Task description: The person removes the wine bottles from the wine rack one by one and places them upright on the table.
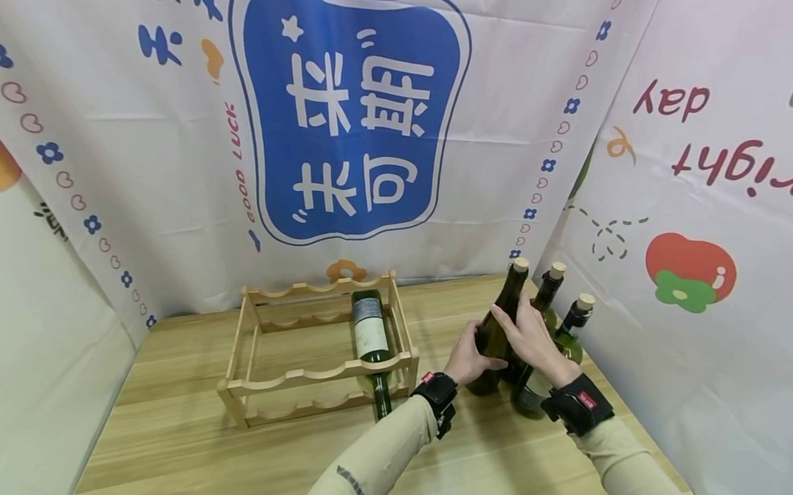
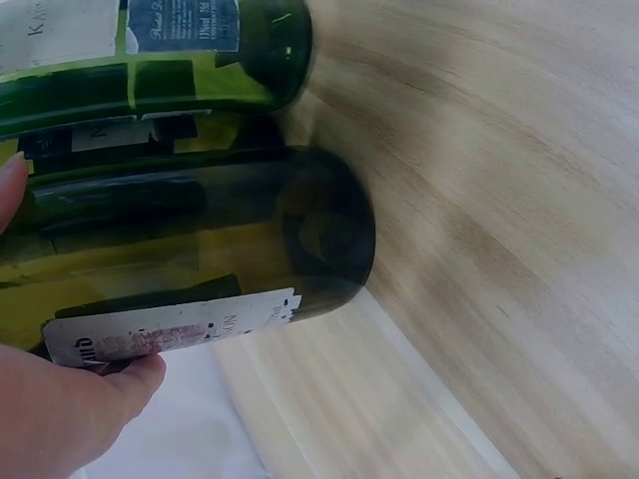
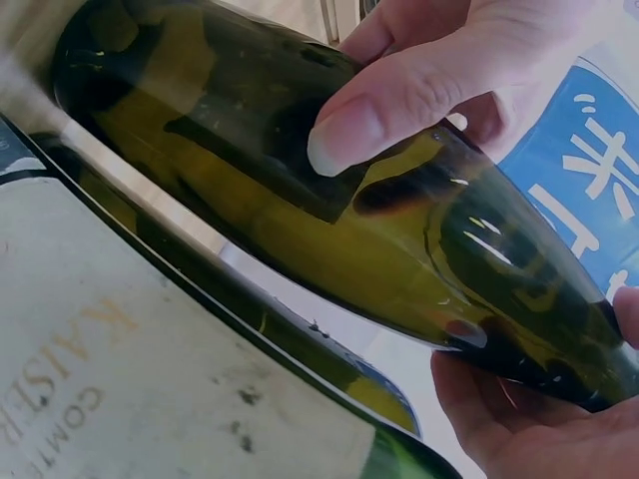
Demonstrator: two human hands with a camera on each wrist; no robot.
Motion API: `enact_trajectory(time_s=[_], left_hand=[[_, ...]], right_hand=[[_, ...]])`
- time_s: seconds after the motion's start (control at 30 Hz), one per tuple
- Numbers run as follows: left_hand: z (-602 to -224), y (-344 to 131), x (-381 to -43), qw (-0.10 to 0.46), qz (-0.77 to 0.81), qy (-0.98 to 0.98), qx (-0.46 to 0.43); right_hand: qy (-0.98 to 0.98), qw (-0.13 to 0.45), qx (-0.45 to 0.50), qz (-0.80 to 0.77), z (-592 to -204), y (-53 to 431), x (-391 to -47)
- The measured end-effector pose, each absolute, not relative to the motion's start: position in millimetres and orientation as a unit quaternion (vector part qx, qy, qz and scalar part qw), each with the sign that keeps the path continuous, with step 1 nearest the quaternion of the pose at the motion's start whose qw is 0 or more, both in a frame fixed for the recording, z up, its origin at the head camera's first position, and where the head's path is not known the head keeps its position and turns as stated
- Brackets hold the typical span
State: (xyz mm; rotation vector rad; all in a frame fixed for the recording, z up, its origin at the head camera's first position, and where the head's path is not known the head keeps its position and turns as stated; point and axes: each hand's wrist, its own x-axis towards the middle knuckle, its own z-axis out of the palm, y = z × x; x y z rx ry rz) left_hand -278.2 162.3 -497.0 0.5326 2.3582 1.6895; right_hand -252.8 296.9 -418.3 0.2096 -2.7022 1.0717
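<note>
Both hands are on a dark green corked wine bottle [image 1: 494,340] at the right side of the table. My left hand [image 1: 469,360] grips its lower body, thumb across the near side; that thumb also shows in the right wrist view, above the bottle [image 3: 290,210]. Higher up, toward the neck, my right hand [image 1: 530,340] holds it with curled fingers, seen at the lower right of the right wrist view. A torn white label [image 2: 170,327] shows on the bottle's far side. Right beside it stand two more corked bottles, one behind [image 1: 550,290] and one in front with a pale label [image 1: 535,390].
A wooden wine rack [image 1: 298,380] stands left of the hands. One labelled green bottle [image 1: 370,335] lies in its rightmost slot, neck toward me. Printed white cloth [image 1: 174,156] hangs behind and at both sides of the wooden table [image 1: 162,444].
</note>
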Motion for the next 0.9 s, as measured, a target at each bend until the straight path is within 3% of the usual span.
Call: enact_trajectory(time_s=[0.73,0.9], left_hand=[[-510,162,-282,0.119,0.567,0.789,0.204],[-511,155,-273,0.110,0.549,0.804,0.201]], right_hand=[[-0.942,0.103,0.022,0.320,-410,292,-242],[-0.954,0.151,0.000,0.258,-402,281,-219]])
